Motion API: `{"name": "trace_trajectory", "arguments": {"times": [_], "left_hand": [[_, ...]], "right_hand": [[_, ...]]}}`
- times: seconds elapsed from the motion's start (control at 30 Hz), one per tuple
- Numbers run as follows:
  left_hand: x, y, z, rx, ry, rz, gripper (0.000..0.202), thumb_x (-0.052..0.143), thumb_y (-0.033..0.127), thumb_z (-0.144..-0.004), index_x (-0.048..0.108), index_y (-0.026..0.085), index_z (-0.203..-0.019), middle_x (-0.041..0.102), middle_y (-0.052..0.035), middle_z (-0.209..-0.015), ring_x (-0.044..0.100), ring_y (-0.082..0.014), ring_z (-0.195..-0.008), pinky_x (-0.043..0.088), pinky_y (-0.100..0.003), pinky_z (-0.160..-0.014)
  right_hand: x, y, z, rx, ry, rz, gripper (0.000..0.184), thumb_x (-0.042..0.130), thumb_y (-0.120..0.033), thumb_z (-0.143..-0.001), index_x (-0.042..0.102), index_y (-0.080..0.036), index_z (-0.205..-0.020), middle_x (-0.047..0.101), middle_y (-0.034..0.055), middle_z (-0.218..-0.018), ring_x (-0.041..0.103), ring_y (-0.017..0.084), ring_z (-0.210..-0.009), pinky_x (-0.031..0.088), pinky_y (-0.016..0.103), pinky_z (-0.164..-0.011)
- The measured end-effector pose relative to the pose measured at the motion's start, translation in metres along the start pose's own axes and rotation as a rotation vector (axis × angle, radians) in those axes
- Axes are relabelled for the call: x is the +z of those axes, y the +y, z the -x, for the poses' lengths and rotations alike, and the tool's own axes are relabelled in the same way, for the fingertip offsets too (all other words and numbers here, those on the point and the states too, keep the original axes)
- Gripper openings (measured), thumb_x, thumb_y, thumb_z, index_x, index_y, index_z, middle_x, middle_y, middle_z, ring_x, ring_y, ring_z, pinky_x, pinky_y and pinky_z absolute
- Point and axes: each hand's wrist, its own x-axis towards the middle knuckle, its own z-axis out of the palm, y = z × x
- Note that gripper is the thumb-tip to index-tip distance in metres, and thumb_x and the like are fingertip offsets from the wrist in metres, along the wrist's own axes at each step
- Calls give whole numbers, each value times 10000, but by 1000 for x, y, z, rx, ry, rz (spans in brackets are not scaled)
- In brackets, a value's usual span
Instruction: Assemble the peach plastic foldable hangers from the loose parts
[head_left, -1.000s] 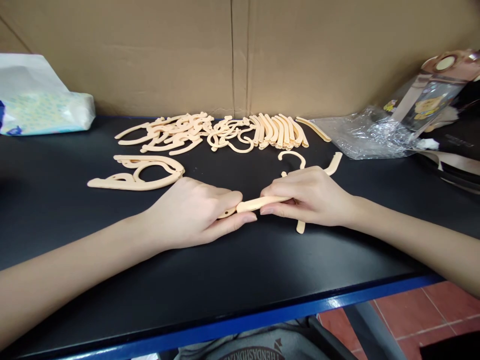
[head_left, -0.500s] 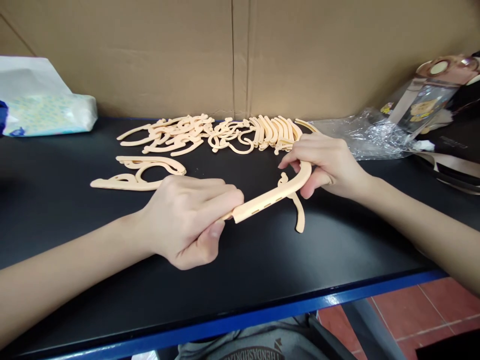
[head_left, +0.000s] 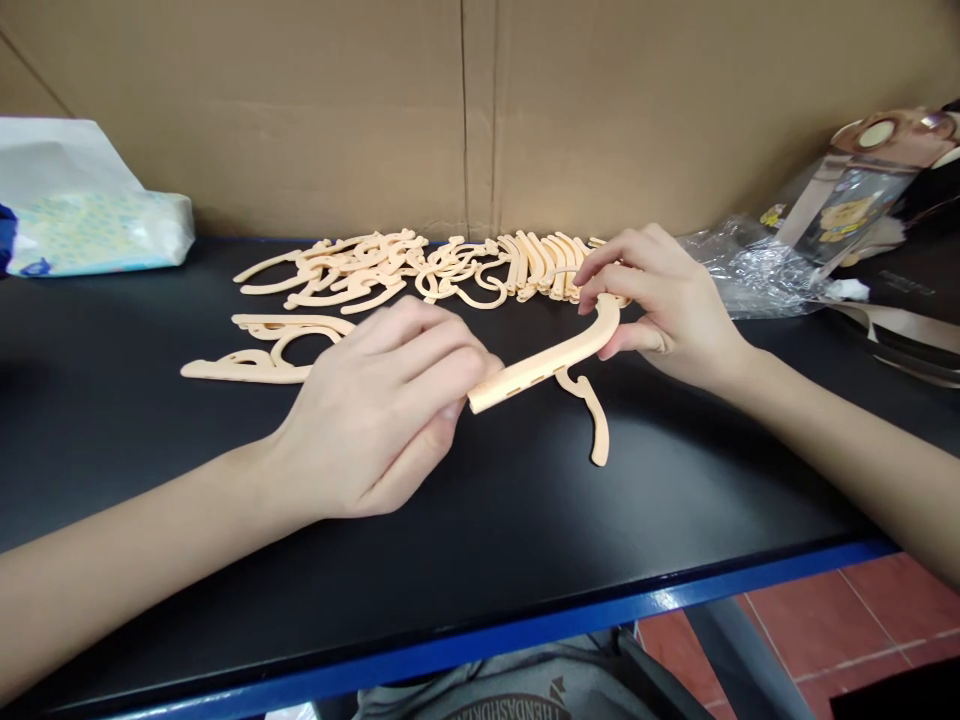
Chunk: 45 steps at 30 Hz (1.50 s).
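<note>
A curved, peach-coloured plastic hanger arm (head_left: 544, 366) with small slots along its edge is held above the black table. My left hand (head_left: 390, 405) is closed at its lower left end, where the fingers hide what they grip. My right hand (head_left: 667, 310) pinches the bent upper end between thumb and fingers. Under the arm, a small curved hanger piece (head_left: 598, 430) lies on the table, partly covered. Left of and behind my left hand lies a folded hanger (head_left: 240, 372) with a hook, partly hidden by that hand.
Along the back lie a heap of hanger arms (head_left: 352, 265), several hooks (head_left: 457, 268) and a row of curved pieces (head_left: 544, 262). A tissue pack (head_left: 97, 225) is at left. Clear plastic wrapping (head_left: 750, 270) and a bottle (head_left: 855, 200) stand at right, before a cardboard wall (head_left: 300, 120).
The hanger arm's left end has risen a little and turned in my hands. My left hand has shifted up and right, covering more of the folded hanger; my right fingers have spread slightly.
</note>
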Motion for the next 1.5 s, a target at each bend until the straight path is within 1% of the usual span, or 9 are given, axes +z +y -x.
{"name": "trace_trajectory", "arguments": {"times": [0.13, 0.27, 0.4, 0.6, 0.8, 0.97, 1.1, 1.27, 1.5], "left_hand": [[5, -3, -2, -187, 61, 172, 282, 338, 192, -970, 591, 229, -1089, 548, -66, -1272, 465, -217, -1207, 380, -386, -1033], [9, -5, -4, -336, -9, 439, 286, 353, 229, -995, 609, 224, -1123, 542, -62, -1320, 476, -196, -1260, 380, -335, -1070], [8, 0, -3, -312, -44, 570, 295, 382, 217, -988, 587, 223, -1200, 612, -35, -1243, 559, -159, -1155, 428, -265, -994], [2, 6, -3, -240, -32, 621, 241, 454, 299, -945, 596, 225, -1125, 647, -59, -1192, 591, -207, -1107, 472, -322, -943], [6, 6, -6, -322, -68, 544, 194, 532, 315, -923, 630, 184, -818, 684, -35, -1063, 638, -139, -890, 496, -258, -804], [11, 2, -6, -274, -86, 505, 111, 536, 244, -898, 615, 193, -957, 664, -43, -1121, 624, -148, -964, 505, -267, -817], [12, 0, -4, -303, -129, 552, 256, 501, 137, -848, 570, 188, -1089, 646, -50, -1144, 610, -164, -1034, 521, -262, -825], [14, -3, -2, -258, -163, 550, 394, 422, 60, -812, 543, 205, -1158, 625, -38, -1135, 601, -160, -1004, 491, -256, -833], [16, -6, -2, -286, -166, 530, 203, 508, 206, -880, 588, 188, -1065, 624, -22, -1013, 592, -137, -883, 477, -234, -770]], "right_hand": [[2, 3, 2, 51, -1, 46, 736, 249, -793, -779, 663, -190, -862, 636, 121, -982, 574, 259, -866, 425, 393, -745], [2, 4, 4, 82, -10, 193, 709, 246, -760, -819, 666, -190, -857, 630, 118, -987, 566, 227, -781, 390, 369, -693], [3, 4, 4, 64, -11, 326, 688, 234, -725, -862, 657, -183, -832, 630, 90, -895, 499, 158, -624, 345, 338, -637], [4, -4, 3, -16, -138, 460, 674, 204, -650, -932, 659, -162, -842, 657, 83, -778, 515, 162, -597, 299, 339, -626], [9, -9, 7, 0, -156, 321, 500, 400, -605, -930, 673, -189, -880, 699, 39, -682, 567, 174, -595, 348, 325, -668], [11, -13, 7, 25, -137, 178, 321, 555, -494, -905, 694, -204, -900, 678, -1, -618, 557, 159, -566, 361, 294, -640], [11, -16, 6, -28, -144, 96, 258, 578, -418, -911, 695, -189, -926, 707, 4, -673, 579, 146, -577, 350, 287, -645], [11, -21, 7, -51, -157, -29, 293, 571, -465, -911, 676, -195, -862, 719, -14, -731, 540, 120, -578, 352, 275, -664], [10, -26, 7, -87, -172, -119, 262, 565, -421, -927, 642, -185, -844, 697, -30, -735, 512, 102, -577, 341, 270, -659]]}}
